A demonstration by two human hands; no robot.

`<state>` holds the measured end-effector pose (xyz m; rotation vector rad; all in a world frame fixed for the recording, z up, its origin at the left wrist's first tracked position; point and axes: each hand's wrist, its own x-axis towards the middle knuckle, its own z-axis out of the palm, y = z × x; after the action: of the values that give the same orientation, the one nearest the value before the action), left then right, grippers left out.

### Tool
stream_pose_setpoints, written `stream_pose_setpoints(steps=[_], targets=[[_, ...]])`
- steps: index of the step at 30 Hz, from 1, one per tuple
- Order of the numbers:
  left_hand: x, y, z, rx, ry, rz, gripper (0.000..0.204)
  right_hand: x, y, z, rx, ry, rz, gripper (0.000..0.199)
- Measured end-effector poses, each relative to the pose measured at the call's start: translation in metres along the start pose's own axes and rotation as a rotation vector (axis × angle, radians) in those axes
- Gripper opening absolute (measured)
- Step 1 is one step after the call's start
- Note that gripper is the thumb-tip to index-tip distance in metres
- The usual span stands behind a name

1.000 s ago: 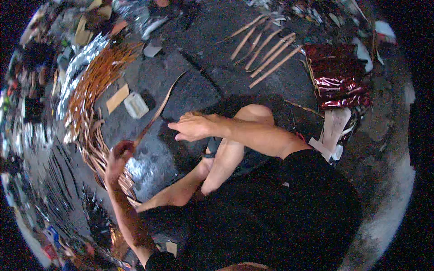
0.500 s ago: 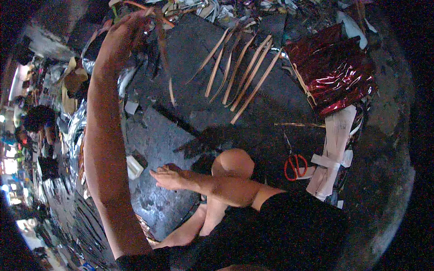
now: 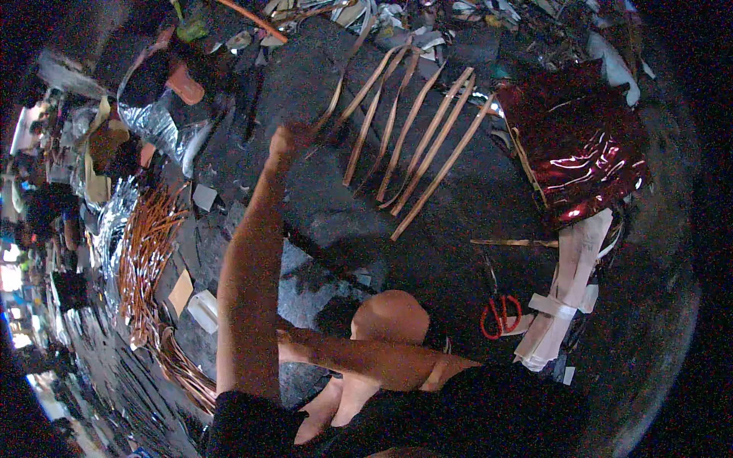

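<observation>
My left arm reaches forward over the dark floor. At its end my left hand is low beside the lower part of a thin brown strip. Its fingers are in shadow, so I cannot tell whether they grip that strip. To its right several similar flat strips lie in a slanting row, side by side. My right forearm crosses in front of my bent knee, and its hand is mostly hidden behind my left forearm.
Red-handled scissors lie right of my knee, near a taped bundle of pale paper. Shiny dark red sheeting is at the far right. On the left are a heap of copper-coloured strips and a white block. Scraps litter the far edge.
My left hand has come right and nearer from the far left. The strip it held now lies left of the row. My right hand, flat and visible before, is now behind my left forearm.
</observation>
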<state>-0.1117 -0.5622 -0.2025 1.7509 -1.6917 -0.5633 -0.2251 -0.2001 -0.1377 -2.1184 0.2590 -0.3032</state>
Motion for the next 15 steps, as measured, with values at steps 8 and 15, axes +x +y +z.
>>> stream_pose_setpoints(steps=[8, 15], targets=[[-0.134, 0.027, -0.093, -0.033, 0.087, -0.225, 0.037, 0.012, -0.007, 0.003, -0.048, -0.095, -0.005, 0.046], [-0.308, 0.066, -0.19, 0.038, 0.292, -0.469, 0.032, 0.018, -0.031, -0.031, -0.168, -0.316, 0.166, 0.047]])
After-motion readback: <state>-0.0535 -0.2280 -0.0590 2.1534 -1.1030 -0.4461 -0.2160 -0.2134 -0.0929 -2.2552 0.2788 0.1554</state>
